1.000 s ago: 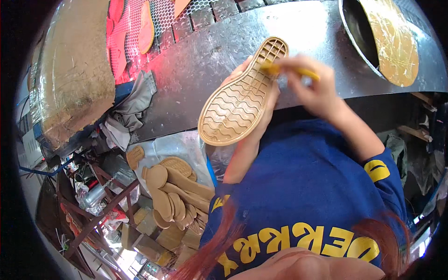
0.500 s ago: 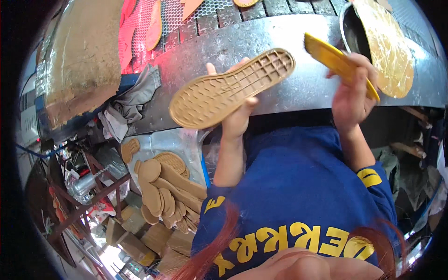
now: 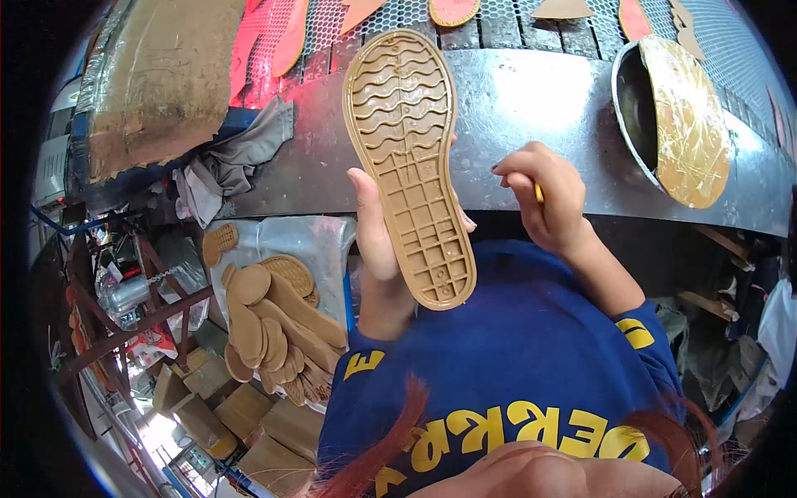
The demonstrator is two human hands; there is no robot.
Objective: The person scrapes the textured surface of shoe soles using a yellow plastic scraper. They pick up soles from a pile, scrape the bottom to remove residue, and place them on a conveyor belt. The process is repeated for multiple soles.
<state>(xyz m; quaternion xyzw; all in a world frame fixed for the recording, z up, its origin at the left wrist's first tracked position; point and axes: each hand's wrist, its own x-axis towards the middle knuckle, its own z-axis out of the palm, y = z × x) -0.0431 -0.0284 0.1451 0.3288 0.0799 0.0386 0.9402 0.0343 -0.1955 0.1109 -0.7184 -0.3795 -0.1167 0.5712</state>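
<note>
My left hand (image 3: 378,236) is closed around a tan rubber shoe sole (image 3: 413,195), its thumb along the left edge and the other fingers mostly hidden behind. The sole stands nearly lengthwise before me, its tread toward me: wavy ridges at the far wide end, square grid at the near end. To its right, my right hand (image 3: 548,195) is closed on a yellow brush (image 3: 539,193). Only a small bit of the brush shows between the fingers; the rest is hidden. The brush hand is apart from the sole.
A metal worktop (image 3: 515,124) runs across in front. A round pot (image 3: 635,116), half covered by a tan board (image 3: 689,124), stands at its right. Beyond runs a mesh conveyor (image 3: 403,12) with insole pieces. A pile of tan soles (image 3: 266,324) lies at left, near a grey cloth (image 3: 249,158).
The sole has turned from slanting sideways to nearly lengthwise, wavy end now far. My right hand has moved left and nearer, and the brush has swung mostly out of sight.
</note>
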